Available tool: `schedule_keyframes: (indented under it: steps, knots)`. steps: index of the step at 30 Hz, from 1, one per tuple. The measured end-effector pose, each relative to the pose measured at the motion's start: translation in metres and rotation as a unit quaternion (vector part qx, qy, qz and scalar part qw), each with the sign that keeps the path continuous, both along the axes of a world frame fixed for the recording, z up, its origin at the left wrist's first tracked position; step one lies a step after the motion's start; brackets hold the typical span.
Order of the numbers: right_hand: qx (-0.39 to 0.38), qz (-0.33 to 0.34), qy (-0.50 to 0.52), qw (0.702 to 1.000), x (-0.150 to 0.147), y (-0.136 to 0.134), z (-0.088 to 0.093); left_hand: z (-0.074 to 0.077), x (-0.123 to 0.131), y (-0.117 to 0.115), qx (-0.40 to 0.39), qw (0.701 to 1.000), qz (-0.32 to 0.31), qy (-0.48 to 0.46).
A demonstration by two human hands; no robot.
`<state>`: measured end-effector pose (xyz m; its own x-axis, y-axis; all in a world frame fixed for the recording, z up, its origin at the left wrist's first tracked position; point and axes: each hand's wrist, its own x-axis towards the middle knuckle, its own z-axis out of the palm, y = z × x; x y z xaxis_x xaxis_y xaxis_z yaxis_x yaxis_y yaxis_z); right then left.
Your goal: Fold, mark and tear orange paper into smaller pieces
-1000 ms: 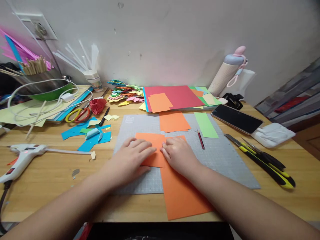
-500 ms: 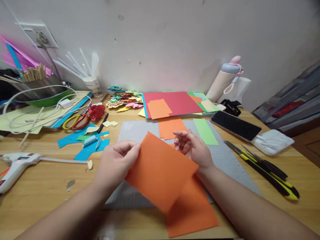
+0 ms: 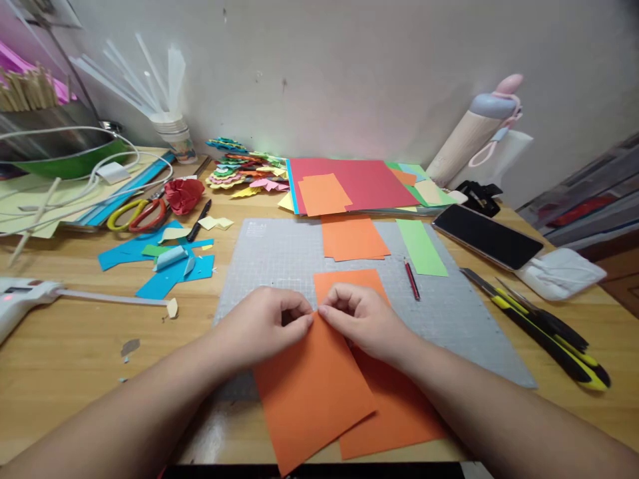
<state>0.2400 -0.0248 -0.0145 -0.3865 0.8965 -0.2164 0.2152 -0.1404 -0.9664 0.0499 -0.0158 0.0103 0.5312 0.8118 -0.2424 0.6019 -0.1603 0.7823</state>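
An orange sheet of paper (image 3: 309, 392) hangs tilted near the front edge of the grey cutting mat (image 3: 269, 259). My left hand (image 3: 269, 326) pinches its top corner between thumb and fingers. Close beside it, my right hand (image 3: 367, 322) pinches the same corner, thumb against fingertips. A second orange sheet (image 3: 394, 406) lies partly under the held one, below my right wrist. Behind my hands another orange piece (image 3: 349, 277) rests on the mat, partly hidden. Farther back are smaller orange pieces (image 3: 354, 238) and a light green strip (image 3: 422, 247). A short dark red pencil (image 3: 412, 279) lies right of my hands.
To the right lie a yellow-black utility knife (image 3: 544, 336), a phone (image 3: 486, 236) and a white charger (image 3: 562, 274). At left are a glue gun (image 3: 24, 296), scissors (image 3: 137, 216) and blue paper scraps (image 3: 164, 266). A red sheet (image 3: 369, 183) and a bottle (image 3: 469, 133) stand near the wall.
My right hand has come over to the sheet's corner and now pinches it beside my left hand. The sheet has turned and dropped lower. The pencil has come into view.
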Motion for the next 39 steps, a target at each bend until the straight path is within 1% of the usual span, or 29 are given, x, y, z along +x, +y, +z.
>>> schedule_keyframes:
  steps: [3, 7, 9, 11, 13, 16, 20, 23, 26, 29, 31, 32, 34, 35, 37, 39]
  knots:
    - [0.042, 0.034, -0.022, 0.998, 0.000, -0.003, -0.001, -0.003, 0.002, -0.002, 0.009, 1.000, -0.018, -0.017]
    - [0.050, 0.087, -0.035, 0.994, 0.001, -0.004, -0.001, -0.006, 0.004, -0.005, 0.026, 0.999, -0.025, -0.014]
    - [0.056, 0.098, -0.039, 0.993, 0.001, -0.005, -0.001, -0.007, 0.005, -0.006, 0.033, 0.999, -0.021, -0.018]
    - [0.058, 0.102, -0.035, 0.992, -0.001, -0.006, -0.001, -0.007, 0.006, -0.006, 0.023, 0.999, -0.023, -0.029]
    - [0.054, 0.092, -0.017, 0.994, -0.003, -0.007, 0.000, -0.005, 0.006, -0.006, -0.006, 0.999, -0.025, -0.045]
    - [0.032, 0.057, 0.019, 0.998, -0.001, -0.007, 0.004, -0.002, 0.004, -0.003, -0.041, 0.997, -0.018, -0.057]
    - [-0.006, 0.017, 0.052, 0.998, 0.012, 0.002, 0.006, 0.003, -0.007, 0.004, -0.065, 0.996, -0.009, -0.059]
    - [-0.002, -0.019, 0.088, 0.996, 0.024, 0.011, 0.003, 0.008, -0.018, 0.009, -0.075, 0.996, -0.004, -0.055]
    - [0.002, -0.053, 0.131, 0.990, 0.032, 0.019, 0.002, 0.013, -0.029, 0.015, -0.066, 0.997, 0.011, -0.045]
    - [-0.009, -0.095, 0.171, 0.981, 0.036, 0.023, 0.007, 0.017, -0.038, 0.020, -0.059, 0.996, 0.054, -0.032]
    - [-0.016, -0.127, 0.204, 0.971, 0.036, 0.024, 0.011, 0.019, -0.042, 0.024, -0.048, 0.992, 0.111, -0.031]
    - [-0.018, -0.137, 0.218, 0.966, 0.036, 0.024, 0.012, 0.019, -0.043, 0.025, -0.036, 0.988, 0.145, -0.047]
    - [-0.026, -0.134, 0.232, 0.963, 0.034, 0.023, 0.011, 0.019, -0.041, 0.025, -0.023, 0.973, 0.196, -0.120]
    - [-0.032, -0.123, 0.233, 0.964, 0.033, 0.022, 0.010, 0.018, -0.039, 0.025, -0.028, 0.966, 0.204, -0.156]
    - [-0.049, -0.095, 0.223, 0.969, 0.029, 0.020, 0.005, 0.016, -0.032, 0.021, -0.075, 0.962, 0.187, -0.186]
    - [-0.058, -0.065, 0.193, 0.977, 0.026, 0.018, 0.001, 0.012, -0.026, 0.016, -0.126, 0.965, 0.161, -0.164]
